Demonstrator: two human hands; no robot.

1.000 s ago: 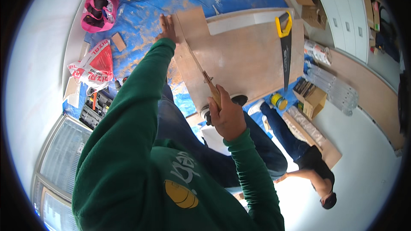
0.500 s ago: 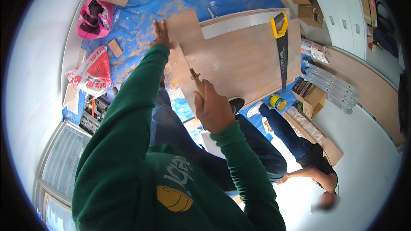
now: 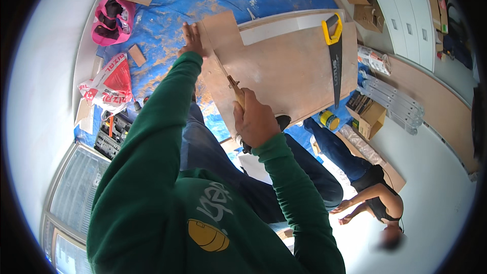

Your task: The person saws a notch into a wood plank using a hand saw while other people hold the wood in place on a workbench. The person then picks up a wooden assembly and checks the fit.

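Observation:
My right hand (image 3: 255, 121) grips the wooden handle of a hand saw (image 3: 231, 82) whose thin blade lies along the left edge of a large brown board (image 3: 289, 71). My left hand (image 3: 191, 39) rests flat against the far left corner of that board, fingers spread. Both arms wear green sleeves. The saw's blade is seen edge-on and mostly hidden against the board.
A second saw with a yellow and black handle (image 3: 335, 56) lies on the board's right side. A blue tarp (image 3: 167, 10) covers the floor. A pink bag (image 3: 109, 20), a red and white sack (image 3: 109, 83) and a tool case (image 3: 114, 132) sit left. Another person (image 3: 365, 193) sits lower right.
My right hand has pushed the saw forward along the board's edge, then sits a little lower. The left hand stays on the board's corner.

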